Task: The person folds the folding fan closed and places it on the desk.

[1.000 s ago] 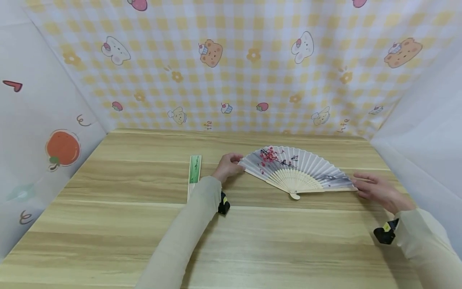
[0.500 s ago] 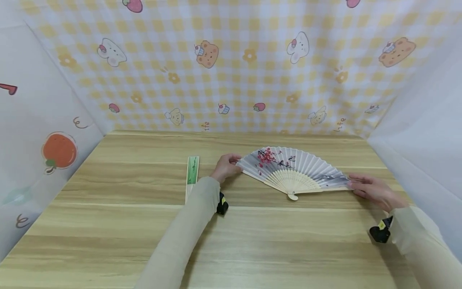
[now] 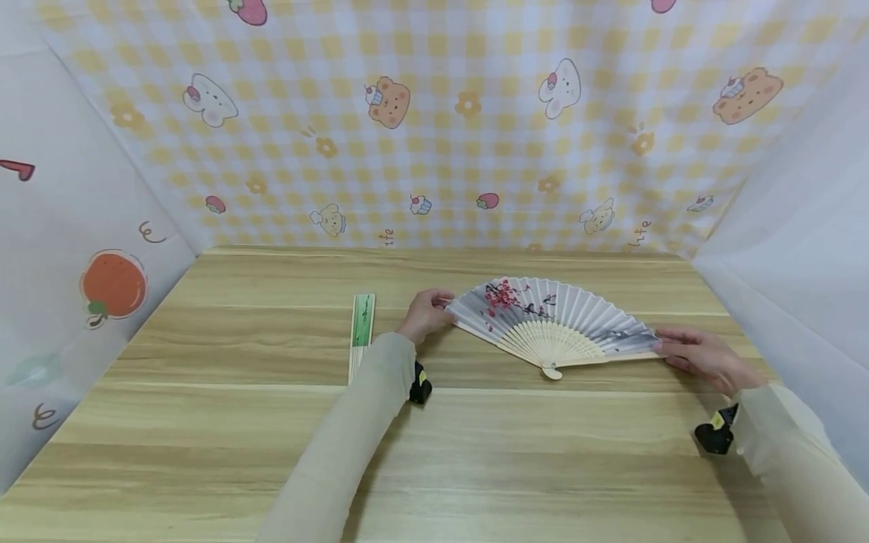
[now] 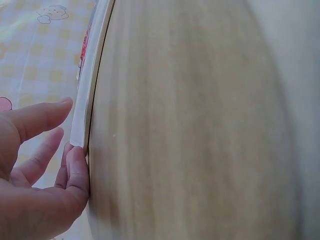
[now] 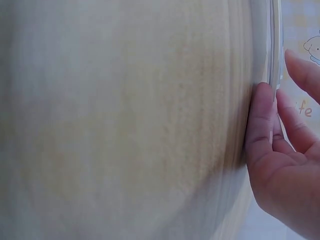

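Note:
A spread folding fan with pale ribs, grey-white cloth and red blossoms lies on the table at right of centre, its pivot toward me. At its left tip, my left hand touches the end. In the left wrist view the thumb stands apart from the fan while lower fingertips meet its edge. My right hand rests against the right tip with fingers extended. Fingertips touch the fan's edge in the right wrist view, another digit standing clear.
A narrow folded fan with a green section lies left of my left hand, its near end hidden by the sleeve. The wooden table meets a yellow checked curtain at the back. White cloth walls flank both sides.
The view has shifted slightly. My right fingers have moved slightly inward onto the fan's right tip. The left hand keeps its place at the other end, and the fan stays spread.

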Action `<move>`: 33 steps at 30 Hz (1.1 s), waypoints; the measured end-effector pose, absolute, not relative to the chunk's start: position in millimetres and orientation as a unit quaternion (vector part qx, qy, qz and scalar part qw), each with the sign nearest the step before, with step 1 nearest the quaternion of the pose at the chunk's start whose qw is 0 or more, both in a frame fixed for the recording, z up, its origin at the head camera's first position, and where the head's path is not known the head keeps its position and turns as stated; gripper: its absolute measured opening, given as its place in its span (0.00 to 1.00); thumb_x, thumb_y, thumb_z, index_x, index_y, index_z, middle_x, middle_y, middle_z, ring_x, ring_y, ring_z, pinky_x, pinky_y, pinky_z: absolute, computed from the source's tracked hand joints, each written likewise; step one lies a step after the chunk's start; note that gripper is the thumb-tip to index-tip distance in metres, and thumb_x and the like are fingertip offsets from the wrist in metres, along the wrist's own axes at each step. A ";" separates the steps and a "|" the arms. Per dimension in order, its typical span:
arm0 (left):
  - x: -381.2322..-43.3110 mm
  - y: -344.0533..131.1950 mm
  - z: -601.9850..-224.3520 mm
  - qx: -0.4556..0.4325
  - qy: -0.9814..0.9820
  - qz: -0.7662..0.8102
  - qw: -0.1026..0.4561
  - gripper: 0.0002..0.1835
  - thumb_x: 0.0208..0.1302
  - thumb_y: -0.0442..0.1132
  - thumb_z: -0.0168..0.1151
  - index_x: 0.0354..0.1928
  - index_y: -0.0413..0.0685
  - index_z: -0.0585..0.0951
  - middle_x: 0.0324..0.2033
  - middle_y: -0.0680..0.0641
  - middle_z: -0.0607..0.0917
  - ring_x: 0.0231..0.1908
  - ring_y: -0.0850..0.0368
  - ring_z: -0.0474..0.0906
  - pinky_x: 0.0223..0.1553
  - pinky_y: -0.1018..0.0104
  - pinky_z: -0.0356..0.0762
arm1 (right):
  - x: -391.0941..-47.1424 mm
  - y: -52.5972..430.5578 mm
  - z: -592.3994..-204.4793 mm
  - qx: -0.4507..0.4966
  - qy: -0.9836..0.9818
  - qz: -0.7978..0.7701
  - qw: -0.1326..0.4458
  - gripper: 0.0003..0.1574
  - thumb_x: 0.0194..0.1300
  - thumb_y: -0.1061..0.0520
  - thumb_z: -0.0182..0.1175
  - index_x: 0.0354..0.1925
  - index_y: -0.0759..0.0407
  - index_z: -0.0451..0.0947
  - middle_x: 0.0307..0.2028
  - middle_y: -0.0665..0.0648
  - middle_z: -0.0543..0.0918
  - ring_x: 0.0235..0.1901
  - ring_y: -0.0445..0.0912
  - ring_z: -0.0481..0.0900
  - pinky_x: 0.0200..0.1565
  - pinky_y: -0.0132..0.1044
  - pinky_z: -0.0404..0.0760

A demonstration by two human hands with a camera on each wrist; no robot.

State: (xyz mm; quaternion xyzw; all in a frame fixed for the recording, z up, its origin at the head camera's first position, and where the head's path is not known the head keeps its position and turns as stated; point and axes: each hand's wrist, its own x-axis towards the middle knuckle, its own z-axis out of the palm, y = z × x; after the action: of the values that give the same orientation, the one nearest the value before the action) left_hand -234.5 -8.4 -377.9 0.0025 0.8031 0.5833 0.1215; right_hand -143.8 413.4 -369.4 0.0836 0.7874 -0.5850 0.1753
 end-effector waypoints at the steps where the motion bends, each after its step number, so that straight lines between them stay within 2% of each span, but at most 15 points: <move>1: -234.5 -8.4 -378.1 0.003 0.804 0.583 0.120 0.23 0.48 0.23 0.62 0.50 0.37 0.75 0.43 0.41 0.77 0.39 0.53 0.69 0.37 0.70 0.71 | -143.8 413.3 -369.4 0.084 0.786 -0.587 0.174 0.35 0.61 0.56 0.57 0.61 0.69 0.57 0.35 0.31 0.73 0.36 0.27 0.73 0.40 0.23 0.76; 3: -234.1 -8.6 -378.0 0.003 0.804 0.583 0.119 0.23 0.48 0.23 0.62 0.50 0.37 0.75 0.43 0.41 0.77 0.40 0.53 0.69 0.38 0.70 0.71 | -143.7 412.9 -369.4 0.085 0.781 -0.594 0.173 0.22 0.61 0.56 0.57 0.54 0.57 0.67 0.35 0.32 0.73 0.35 0.28 0.74 0.40 0.23 0.76; 5: -233.7 -8.0 -378.2 0.003 0.805 0.581 0.117 0.23 0.48 0.23 0.62 0.50 0.37 0.75 0.43 0.41 0.77 0.40 0.52 0.69 0.39 0.69 0.71 | -143.0 412.9 -369.6 0.091 0.775 -0.602 0.171 0.12 0.61 0.57 0.58 0.44 0.46 0.71 0.35 0.32 0.74 0.35 0.28 0.74 0.39 0.23 0.76; 8: -233.1 -7.4 -378.5 0.000 0.808 0.578 0.115 0.23 0.48 0.23 0.62 0.50 0.37 0.75 0.43 0.41 0.77 0.40 0.52 0.70 0.40 0.68 0.71 | -142.8 412.2 -369.8 0.095 0.772 -0.605 0.169 0.10 0.61 0.56 0.58 0.37 0.40 0.72 0.34 0.33 0.74 0.35 0.28 0.74 0.38 0.23 0.76; 20: -232.4 -6.2 -377.5 -0.011 0.813 0.571 0.117 0.22 0.48 0.25 0.64 0.49 0.38 0.76 0.42 0.43 0.77 0.40 0.53 0.69 0.40 0.68 0.70 | -143.8 410.7 -369.0 0.112 0.785 -0.587 0.161 0.09 0.59 0.55 0.60 0.34 0.37 0.72 0.32 0.33 0.75 0.32 0.28 0.73 0.37 0.24 0.77; 28: -230.5 -4.3 -377.5 -0.024 0.810 0.573 0.122 0.21 0.50 0.27 0.64 0.50 0.40 0.76 0.42 0.44 0.78 0.42 0.52 0.72 0.43 0.66 0.71 | -144.3 413.0 -371.4 0.111 0.784 -0.589 0.160 0.12 0.61 0.57 0.58 0.31 0.35 0.73 0.30 0.33 0.75 0.31 0.29 0.73 0.35 0.24 0.77; 33: -229.7 -4.0 -376.2 -0.032 0.809 0.574 0.122 0.20 0.52 0.28 0.63 0.49 0.41 0.76 0.41 0.45 0.78 0.41 0.53 0.72 0.42 0.67 0.72 | -144.7 413.1 -372.0 0.111 0.779 -0.597 0.157 0.14 0.60 0.58 0.58 0.29 0.35 0.74 0.30 0.34 0.76 0.31 0.29 0.73 0.35 0.24 0.77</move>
State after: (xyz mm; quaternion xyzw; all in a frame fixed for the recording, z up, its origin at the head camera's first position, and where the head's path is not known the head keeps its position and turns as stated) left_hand -229.7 -4.0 -376.2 -0.0323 0.8093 0.5738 0.1216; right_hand -144.7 413.1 -372.0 0.1106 0.7791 -0.5967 0.1572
